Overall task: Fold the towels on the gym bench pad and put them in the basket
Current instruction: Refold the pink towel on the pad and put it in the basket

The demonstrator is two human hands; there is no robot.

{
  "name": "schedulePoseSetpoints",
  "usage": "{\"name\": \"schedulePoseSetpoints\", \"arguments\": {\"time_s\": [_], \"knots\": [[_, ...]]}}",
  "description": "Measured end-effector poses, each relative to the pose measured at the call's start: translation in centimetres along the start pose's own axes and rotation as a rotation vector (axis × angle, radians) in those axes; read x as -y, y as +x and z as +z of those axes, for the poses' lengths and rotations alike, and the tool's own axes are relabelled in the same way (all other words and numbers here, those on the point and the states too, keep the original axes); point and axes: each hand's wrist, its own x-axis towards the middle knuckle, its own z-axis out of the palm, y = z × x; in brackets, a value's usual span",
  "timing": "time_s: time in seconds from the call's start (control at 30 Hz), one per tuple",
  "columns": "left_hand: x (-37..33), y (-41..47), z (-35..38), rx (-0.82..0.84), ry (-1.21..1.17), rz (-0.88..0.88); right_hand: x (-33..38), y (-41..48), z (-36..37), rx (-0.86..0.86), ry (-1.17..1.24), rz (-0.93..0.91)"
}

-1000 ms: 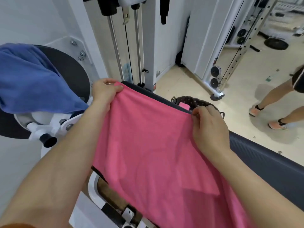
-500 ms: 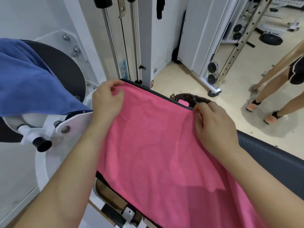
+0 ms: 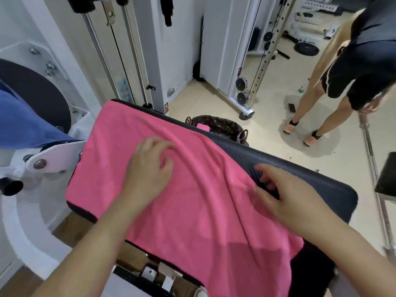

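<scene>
Pink towel spread over left end of bench pad, its near part hanging over front edge. Left hand rests on towel's middle, fingers loosely bent, gripping nothing. Right hand, blurred, fingers spread wide at towel's right edge. Basket behind pad's far edge, half hidden by it. Blue towel draped on machine at left. Another person stands beyond pad's right end.

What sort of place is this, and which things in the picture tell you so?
Most likely a gym: cable pulleys on a white machine frame, a weight plate on the floor further back, and a black bench pad with a pink towel spread on it.
</scene>
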Motion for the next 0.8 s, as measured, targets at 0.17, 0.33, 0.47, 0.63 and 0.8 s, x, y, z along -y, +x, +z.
{"name": "schedulePoseSetpoints", "arguments": {"time_s": [0.17,0.33,0.47,0.63,0.8], "knots": [[-8.9,-14.0,5.9,0.263,-0.246,0.136,-1.9,-3.9,0.5,0.167,-0.276,-0.025],[-14.6,-21.8,11.9,0.330,-0.144,0.090,-3.7,-3.8,1.0,0.069,-0.075,-0.119],[-16.4,-22.2,14.3,0.223,0.079,-0.093,-4.0,-2.6,0.1,0.194,0.205,-0.108],[-17.7,-21.1,14.5,0.081,0.034,-0.232,-5.0,-1.7,-0.2,0.541,0.786,0.166],[-19.5,-20.6,13.2,0.004,-0.237,-0.480,-6.8,-1.2,-0.8,0.550,0.944,0.167]]}}
